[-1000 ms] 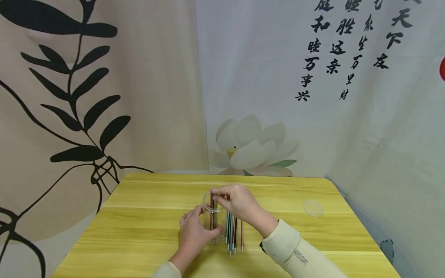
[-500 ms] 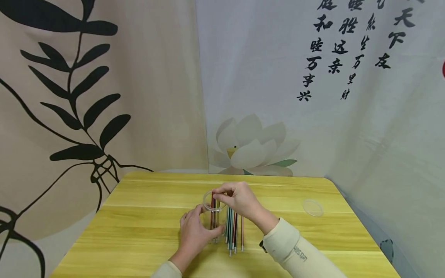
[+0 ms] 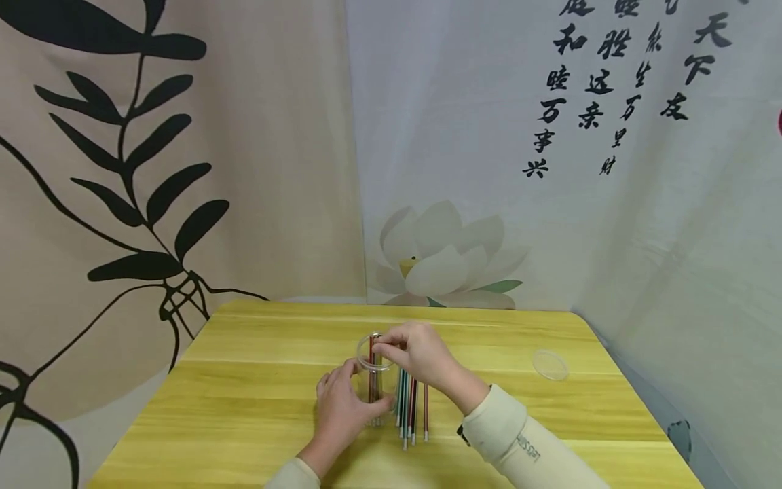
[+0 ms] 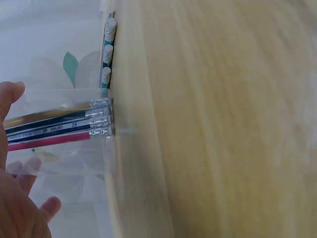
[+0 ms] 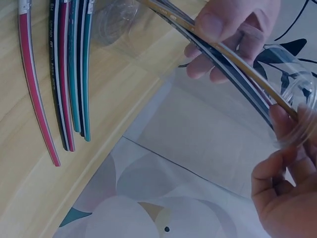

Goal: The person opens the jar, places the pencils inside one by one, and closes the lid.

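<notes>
My left hand point(image 3: 343, 409) grips a clear plastic tube point(image 4: 64, 166) that stands upright on the table, thumb on one side and fingers on the other. Several pencils point(image 4: 54, 130) stand inside it, eraser ends down; red, dark blue, black and gold ones show in the left wrist view. Above the tube's open rim point(image 5: 308, 82), my right hand point(image 3: 421, 352) pinches the upper end of a pencil with thumb and forefinger. In the right wrist view a gold pencil point(image 5: 247, 69) runs up to these fingers. Its tip is hidden behind them.
Just right of the tube lie several loose pencils point(image 3: 407, 411), red, black and teal, side by side with erasers toward me. A clear round lid point(image 3: 550, 365) lies farther right on the yellow wooden table point(image 3: 244, 380). Printed cloth point(image 3: 281, 149) hangs behind the table.
The right fingers shift slightly at the tube's rim, and the pencil tops inside shift a little. The left hand, the loose pencils and the lid stay in place.
</notes>
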{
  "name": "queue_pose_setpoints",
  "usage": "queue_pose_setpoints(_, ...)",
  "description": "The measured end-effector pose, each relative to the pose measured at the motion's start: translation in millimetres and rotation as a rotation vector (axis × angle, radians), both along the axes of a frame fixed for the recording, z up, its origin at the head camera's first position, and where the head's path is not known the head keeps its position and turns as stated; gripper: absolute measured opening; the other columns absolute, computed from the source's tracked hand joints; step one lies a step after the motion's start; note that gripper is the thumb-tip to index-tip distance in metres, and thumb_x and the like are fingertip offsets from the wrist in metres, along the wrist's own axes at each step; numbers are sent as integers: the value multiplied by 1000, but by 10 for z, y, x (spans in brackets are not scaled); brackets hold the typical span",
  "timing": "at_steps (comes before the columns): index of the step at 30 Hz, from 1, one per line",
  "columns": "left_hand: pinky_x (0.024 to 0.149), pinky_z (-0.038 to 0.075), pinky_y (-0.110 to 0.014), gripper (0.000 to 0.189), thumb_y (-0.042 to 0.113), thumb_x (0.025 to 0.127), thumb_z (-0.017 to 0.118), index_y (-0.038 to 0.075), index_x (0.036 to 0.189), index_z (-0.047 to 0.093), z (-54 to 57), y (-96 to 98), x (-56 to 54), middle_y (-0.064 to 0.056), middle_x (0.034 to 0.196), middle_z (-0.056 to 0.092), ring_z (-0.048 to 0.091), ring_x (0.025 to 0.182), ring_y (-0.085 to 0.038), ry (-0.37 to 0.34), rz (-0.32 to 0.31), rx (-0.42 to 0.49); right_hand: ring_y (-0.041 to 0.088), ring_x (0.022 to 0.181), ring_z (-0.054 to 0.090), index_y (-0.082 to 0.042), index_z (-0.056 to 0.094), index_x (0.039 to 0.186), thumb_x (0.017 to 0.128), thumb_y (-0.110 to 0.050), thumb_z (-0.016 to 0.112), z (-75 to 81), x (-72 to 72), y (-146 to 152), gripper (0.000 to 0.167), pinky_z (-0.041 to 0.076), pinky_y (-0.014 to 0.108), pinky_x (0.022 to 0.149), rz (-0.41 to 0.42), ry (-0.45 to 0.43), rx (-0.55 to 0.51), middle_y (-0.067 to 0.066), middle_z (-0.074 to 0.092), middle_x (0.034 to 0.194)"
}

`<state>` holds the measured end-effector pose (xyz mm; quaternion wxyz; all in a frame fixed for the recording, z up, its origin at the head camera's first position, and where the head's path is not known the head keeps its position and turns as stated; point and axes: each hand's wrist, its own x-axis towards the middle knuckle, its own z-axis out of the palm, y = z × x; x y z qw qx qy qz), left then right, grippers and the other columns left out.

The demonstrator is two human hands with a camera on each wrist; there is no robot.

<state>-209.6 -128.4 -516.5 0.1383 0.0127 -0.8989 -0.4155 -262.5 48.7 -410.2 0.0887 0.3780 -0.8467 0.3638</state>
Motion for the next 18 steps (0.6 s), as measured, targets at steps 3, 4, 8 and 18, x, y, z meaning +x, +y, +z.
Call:
queue_pose_setpoints(3,128,22,-65,76,49,68,99,17,127,64,-5,1,-2,-9,132,73,62,132,-36,3,5,-7,-4,67,53,-11,84,107,103,-20,73,-2,11,-4,15,50,16,60,-8,-5,12,4,84,99)
queue_pose_setpoints(4,129,22,-65,75,49,68,99,17,127,64,-6,1,-2,-9,132,73,62,132,-36,3,6,-8,-4,67,52,-11,84,110,103,-21,72,-11,16,-4,17,50,16,60,-13,-1,12,4,84,102)
queue_pose_setpoints(8,128,22,-66,76,49,68,99,16,127,64,-17,11,-1,-10,132,73,62,132,-37,5,8,-13,-5,62,46,-10,80,124,103,-20,73,-67,40,1,25,45,16,54,-31,44,-41,1,80,90)
queue_pose_setpoints(18,130,23,-65,81,47,66,101,15,130,64,-13,26,9,-10,131,72,63,129,-35,-5,22,2,10,67,61,-7,70,131,108,-29,65,-455,-104,293,32,53,27,57,-306,-191,-242,4,74,87)
